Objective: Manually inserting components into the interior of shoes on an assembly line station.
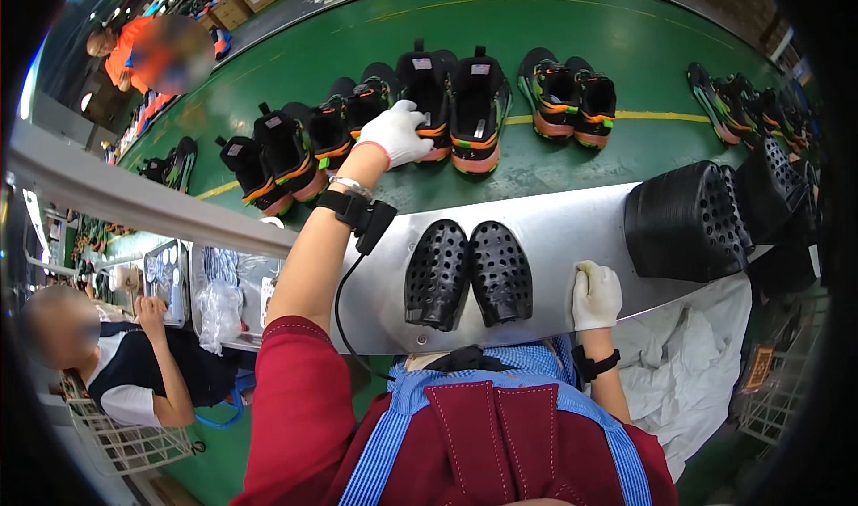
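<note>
The left hand has its fingers by the near left part of a black shoe on the green belt; I can't tell if they grip it. The right hand, fingers curled in, is at the silver desk's edge.

Left hand — hiding part of 1 shoe; 1 co-worker's face — blurred.

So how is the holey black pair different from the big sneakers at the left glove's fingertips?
The holey black pair is all black; the big sneakers have orange and green bits. The holey black pair sits on the metal table, the big sneakers on the green surface. Both are pairs with black tops.
</note>
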Tool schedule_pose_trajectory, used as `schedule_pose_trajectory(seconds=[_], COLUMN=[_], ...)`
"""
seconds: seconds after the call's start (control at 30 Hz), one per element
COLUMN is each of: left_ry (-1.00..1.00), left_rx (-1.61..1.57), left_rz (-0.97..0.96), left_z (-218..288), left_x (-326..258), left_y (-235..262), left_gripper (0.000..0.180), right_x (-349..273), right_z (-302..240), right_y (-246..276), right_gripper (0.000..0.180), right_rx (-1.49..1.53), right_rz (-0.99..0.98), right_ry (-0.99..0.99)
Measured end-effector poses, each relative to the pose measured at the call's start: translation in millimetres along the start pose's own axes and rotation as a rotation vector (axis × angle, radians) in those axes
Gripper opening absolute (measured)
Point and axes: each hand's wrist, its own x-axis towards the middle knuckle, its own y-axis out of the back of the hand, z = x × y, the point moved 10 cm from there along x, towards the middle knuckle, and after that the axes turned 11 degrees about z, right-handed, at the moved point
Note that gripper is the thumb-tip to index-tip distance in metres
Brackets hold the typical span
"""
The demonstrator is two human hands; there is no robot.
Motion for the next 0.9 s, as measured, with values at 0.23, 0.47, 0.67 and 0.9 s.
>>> schedule_pose_trajectory(seconds=[0.23, 0.47, 0.67, 0.9], left_ry=[0.137, 0.030, 0.011, 0.054], left_rx=[-0.184, -0.147, -0.240, -0.381], left_rz=[-0.324, -0.445, -0.524, -0.354], left_z=[-9, 89, 59, 56], left_x=[9, 14, 14, 1], left_y=[-34, -44, -89, -64], left_gripper=[0.058, 0.070, 0.054, 0.038], right_x=[-2, 3, 5, 50], right_z=[3, 3, -1, -8], right_y=[0, 2, 0, 141], right_gripper=[0.007, 0.009, 0.012, 0.018], right_rx=[0.013, 0.061, 0.081, 0.058], right_rz=[-0.065, -0.055, -0.092, 0.226], right_ry=[-0.059, -0.041, -0.035, 0.046])
